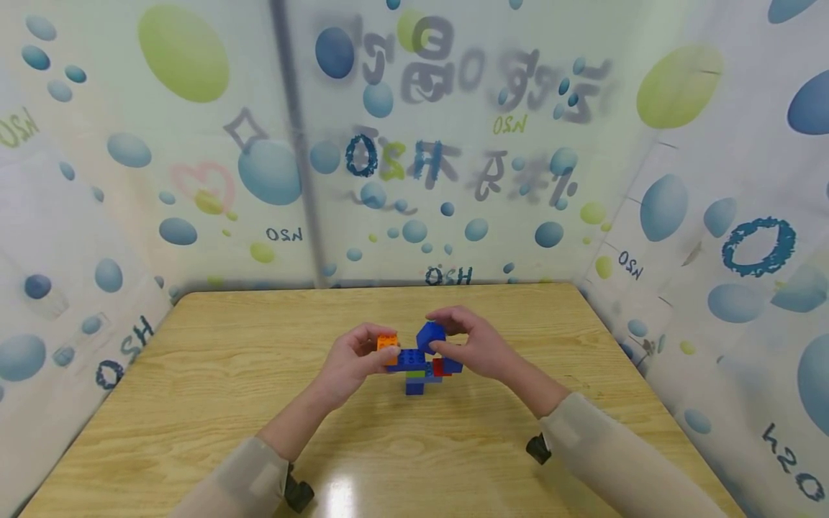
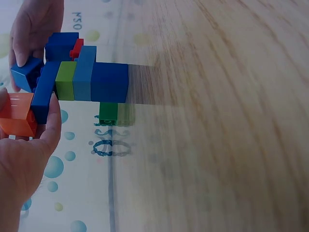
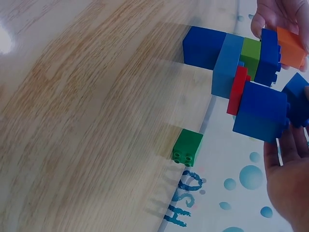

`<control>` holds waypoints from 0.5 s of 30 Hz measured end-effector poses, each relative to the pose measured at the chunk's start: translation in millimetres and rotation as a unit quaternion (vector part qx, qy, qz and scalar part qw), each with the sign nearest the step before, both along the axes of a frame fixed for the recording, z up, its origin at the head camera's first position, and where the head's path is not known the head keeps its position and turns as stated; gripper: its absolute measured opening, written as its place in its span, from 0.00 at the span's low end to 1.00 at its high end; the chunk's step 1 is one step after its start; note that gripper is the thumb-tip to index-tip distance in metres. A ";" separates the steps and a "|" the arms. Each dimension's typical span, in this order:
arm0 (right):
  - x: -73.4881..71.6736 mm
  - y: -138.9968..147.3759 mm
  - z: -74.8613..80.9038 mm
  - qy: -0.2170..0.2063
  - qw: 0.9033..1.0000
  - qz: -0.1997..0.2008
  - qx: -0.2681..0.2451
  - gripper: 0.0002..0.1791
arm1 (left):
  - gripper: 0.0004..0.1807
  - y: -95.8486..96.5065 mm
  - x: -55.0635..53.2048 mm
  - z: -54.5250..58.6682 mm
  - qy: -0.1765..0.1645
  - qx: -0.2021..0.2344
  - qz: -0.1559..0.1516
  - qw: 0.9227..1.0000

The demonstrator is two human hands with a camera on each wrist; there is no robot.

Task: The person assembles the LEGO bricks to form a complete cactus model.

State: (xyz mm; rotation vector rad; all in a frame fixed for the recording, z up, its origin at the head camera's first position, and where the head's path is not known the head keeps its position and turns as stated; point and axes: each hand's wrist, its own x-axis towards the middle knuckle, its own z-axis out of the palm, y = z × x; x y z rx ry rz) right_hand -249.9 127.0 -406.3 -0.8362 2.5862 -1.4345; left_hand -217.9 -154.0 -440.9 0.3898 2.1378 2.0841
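Note:
A built stack of toy bricks stands on the table, with a dark blue block (image 2: 111, 83) at its foot. Above that come a light blue brick (image 2: 85, 72), a lime green brick (image 2: 65, 81) and a long blue brick (image 1: 411, 358). My left hand (image 1: 352, 357) pinches an orange brick (image 1: 386, 347) at the long brick's left end. Tilted over the stack, a blue brick (image 1: 430, 337) is held between the thumb and fingers of my right hand (image 1: 478, 345). On the stack's right side sit a thin red brick (image 3: 238, 91) and a larger blue block (image 3: 260, 110).
A loose green brick (image 3: 188, 147) lies on the wooden table (image 1: 227, 360), beyond the stack and hidden in the head view. Patterned curtains (image 1: 414, 237) hang behind the table and along its sides.

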 end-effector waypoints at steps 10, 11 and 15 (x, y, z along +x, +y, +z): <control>0.6 -4.8 0.0 -0.007 1.000 0.023 0.015 0.23 | 0.22 0.0 -0.2 0.5 -0.002 0.003 -0.001 1.000; 0.7 -5.4 0.1 -0.009 1.000 0.025 0.015 0.23 | 0.22 0.0 -0.1 0.6 -0.002 0.003 -0.001 1.000; 0.9 -7.4 -0.2 -0.008 0.999 0.031 0.017 0.23 | 0.22 0.1 0.1 1.0 -0.001 0.000 -0.002 1.000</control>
